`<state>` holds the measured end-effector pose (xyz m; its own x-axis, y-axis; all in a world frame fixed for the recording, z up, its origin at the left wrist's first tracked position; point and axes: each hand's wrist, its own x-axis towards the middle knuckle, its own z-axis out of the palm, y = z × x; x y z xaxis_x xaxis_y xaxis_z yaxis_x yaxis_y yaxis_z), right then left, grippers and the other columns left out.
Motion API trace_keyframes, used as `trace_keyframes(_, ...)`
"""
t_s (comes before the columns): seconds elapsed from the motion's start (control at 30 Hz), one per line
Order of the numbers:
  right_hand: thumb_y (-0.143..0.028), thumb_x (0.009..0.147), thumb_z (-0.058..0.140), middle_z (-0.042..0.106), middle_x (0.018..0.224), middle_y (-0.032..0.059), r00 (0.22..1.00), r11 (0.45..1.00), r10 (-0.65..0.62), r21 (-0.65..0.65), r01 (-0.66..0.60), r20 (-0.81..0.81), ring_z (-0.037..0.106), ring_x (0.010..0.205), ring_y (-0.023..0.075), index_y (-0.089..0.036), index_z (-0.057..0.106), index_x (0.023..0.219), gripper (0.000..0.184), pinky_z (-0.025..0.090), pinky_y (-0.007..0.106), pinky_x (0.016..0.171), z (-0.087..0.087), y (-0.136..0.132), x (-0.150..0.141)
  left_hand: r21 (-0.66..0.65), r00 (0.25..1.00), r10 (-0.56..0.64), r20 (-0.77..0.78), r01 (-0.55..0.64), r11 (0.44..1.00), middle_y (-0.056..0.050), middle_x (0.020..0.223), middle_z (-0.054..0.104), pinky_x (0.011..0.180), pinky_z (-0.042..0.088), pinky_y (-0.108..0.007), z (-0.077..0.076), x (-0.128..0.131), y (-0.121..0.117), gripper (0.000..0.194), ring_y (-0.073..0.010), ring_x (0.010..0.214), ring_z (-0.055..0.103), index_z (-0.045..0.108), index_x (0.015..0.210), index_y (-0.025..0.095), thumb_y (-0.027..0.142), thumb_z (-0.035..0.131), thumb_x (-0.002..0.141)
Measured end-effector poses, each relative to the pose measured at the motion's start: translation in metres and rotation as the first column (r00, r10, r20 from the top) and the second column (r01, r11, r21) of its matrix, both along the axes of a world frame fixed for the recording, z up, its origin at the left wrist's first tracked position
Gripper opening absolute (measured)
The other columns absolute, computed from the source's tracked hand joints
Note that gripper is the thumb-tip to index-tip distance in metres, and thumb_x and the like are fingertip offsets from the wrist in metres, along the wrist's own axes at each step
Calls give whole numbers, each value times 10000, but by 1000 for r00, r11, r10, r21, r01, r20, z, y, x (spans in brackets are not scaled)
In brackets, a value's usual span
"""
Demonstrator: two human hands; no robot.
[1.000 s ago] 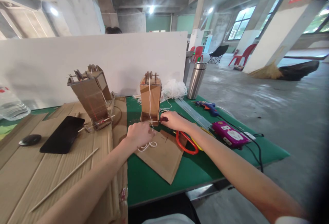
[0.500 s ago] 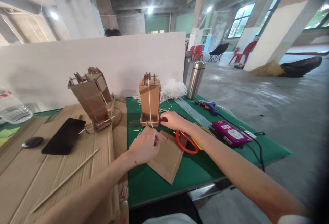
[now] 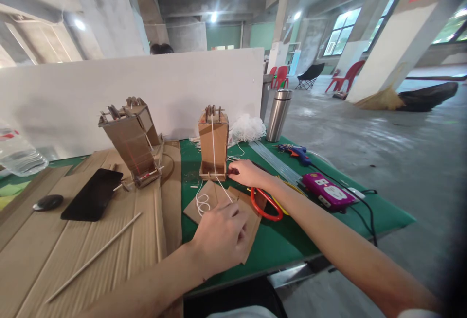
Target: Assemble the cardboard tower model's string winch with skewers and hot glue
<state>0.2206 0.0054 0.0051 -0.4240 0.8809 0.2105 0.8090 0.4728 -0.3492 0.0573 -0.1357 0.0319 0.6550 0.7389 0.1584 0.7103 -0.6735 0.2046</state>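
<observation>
**String runs from box to left hand**

In our left hand [image 3: 222,235], the fingers are curled closed on the string [image 3: 213,138], which enters near the knuckles. From there we follow it up to the foot of the box [image 3: 206,145], then up its front face to the wheels [image 3: 210,110] on top. Our right hand [image 3: 246,172] is beside the foot of the box; its fingers are bent, but we cannot tell whether they grip anything. The left hand covers part of the card [image 3: 192,205], where loose loops curl, and hides the string's end. Right of the card, a red loop [image 3: 273,218] lies on the table [image 3: 379,213], partly behind our right forearm. Further left stands a second box [image 3: 127,145], its wheels too small to make out clearly. The left edge cuts off a bottle [image 3: 22,155]; the board [image 3: 219,77] hides all but a person's hair [image 3: 161,49].
</observation>
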Motion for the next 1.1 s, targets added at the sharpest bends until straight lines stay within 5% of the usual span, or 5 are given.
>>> trace_keyframes(0.2, -203, 770, 581, 684, 729, 21, 1000, 1000, 17, 6, -17, -26, 592, 671, 142, -189, 653, 729, 84, 352, 218, 606, 0, 0, 1, -263, 996, -42, 84, 63, 963, 1, 871, 596, 558, 439, -224, 7, 1, -17, 120, -106, 625, 556, 563, 820, 221, 172, 469, 764)
trace_keyframes(0.47, -195, 771, 583, 682, 745, 25, 1000, 1000, 19, -5, -20, -13, 599, 689, 145, -187, 652, 747, 74, 361, 222, 618, 0, -1, 0, -202, 979, -203, -14, 196, 960, -11, 915, 696, 609, 483, -282, 2, -3, -33, 236, -184, 753, 657, 530, 1035, 226, 157, 399, 850)
trace_keyframes(0.67, -234, 811, 569, 681, 894, 42, 999, 999, 34, 35, -33, -38, 603, 805, 166, -194, 651, 849, 99, 391, 248, 707, 11, -3, 5, -250, 992, -125, -23, 115, 961, -3, 856, 720, 619, 494, -291, 1, -10, -34, 225, -207, 741, 677, 559, 993, 245, 161, 449, 815)
trace_keyframes(0.83, -290, 857, 502, 652, 780, 58, 981, 988, -123, 108, 107, 147, 586, 820, 216, -203, 591, 732, 176, 381, 303, 716, 27, -39, 22, -277, 988, -148, -44, 131, 952, 4, 861, 722, 577, 494, -264, -6, -14, -39, 199, -200, 727, 683, 599, 923, 243, 160, 474, 793)
trace_keyframes(1.1, -325, 851, 456, 582, 1040, 140, 906, 961, -275, 56, 271, 321, 633, 830, 238, -178, 485, 969, 190, 398, 305, 652, -1, -92, 45, -370, 969, -234, 73, 244, 896, -15, 974, 718, 701, 517, -205, -24, -18, -34, 264, -150, 846, 678, 629, 980, 211, 92, 478, 799)
